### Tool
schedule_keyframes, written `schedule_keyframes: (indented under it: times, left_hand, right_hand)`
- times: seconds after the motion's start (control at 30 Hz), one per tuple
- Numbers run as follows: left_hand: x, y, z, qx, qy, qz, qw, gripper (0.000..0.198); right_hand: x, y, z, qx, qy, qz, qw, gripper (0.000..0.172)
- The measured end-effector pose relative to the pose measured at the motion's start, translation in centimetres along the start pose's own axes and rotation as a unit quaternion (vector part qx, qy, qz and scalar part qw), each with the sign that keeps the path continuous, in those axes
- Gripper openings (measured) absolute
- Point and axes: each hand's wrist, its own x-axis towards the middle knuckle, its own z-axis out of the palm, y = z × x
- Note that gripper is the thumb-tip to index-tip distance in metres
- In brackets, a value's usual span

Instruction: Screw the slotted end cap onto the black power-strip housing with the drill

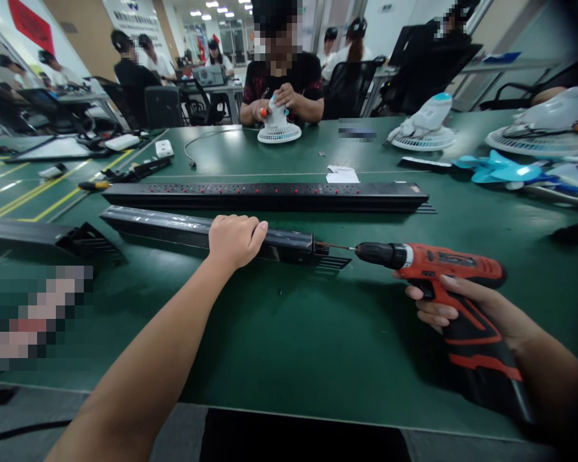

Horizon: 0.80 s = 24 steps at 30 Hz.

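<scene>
My left hand [236,242] is wrapped over a long dark metal bar [173,224] lying on the green table [289,346]. In my right hand [467,308] is a red and black power drill [453,266], pointing left. Its long thin bit [337,246] reaches the right end of the bar; whether the tip touches a screw cannot be made out. Thin black prongs [334,262] stick out at that end. Behind lies a black power strip [264,196] with a row of small red parts.
Another dark bar [24,237] lies at the left. Across the table a person [282,90] holds a white fan part [279,125]. Fan assemblies [426,125] and blue blades [498,168] lie at the right. A screwdriver [94,185] is at the back left.
</scene>
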Motion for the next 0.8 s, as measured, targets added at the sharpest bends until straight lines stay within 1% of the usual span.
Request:
schedule_keyframes:
  times: [0.33,0.47,0.67,0.8]
  left_hand:
    - [-0.11,0.03,0.1,0.007,0.002,-0.002,1.0,0.059]
    - [-0.13,-0.05,0.19,0.007,0.003,0.001,1.0,0.06]
    - [-0.12,-0.12,0.27,0.004,0.011,0.002,1.0,0.06]
    - [-0.14,-0.15,0.38,0.009,0.013,0.001,1.0,0.058]
  right_hand:
    - [-0.07,-0.13,0.23,0.023,0.013,0.026,0.999,0.04]
    - [-0.17,-0.18,0.41,0.023,0.018,0.024,0.999,0.04]
    - [-0.3,-0.24,0.83,0.018,0.007,0.012,1.0,0.037]
    - [-0.2,-0.18,0.66,0.011,0.002,0.007,1.0,0.038]
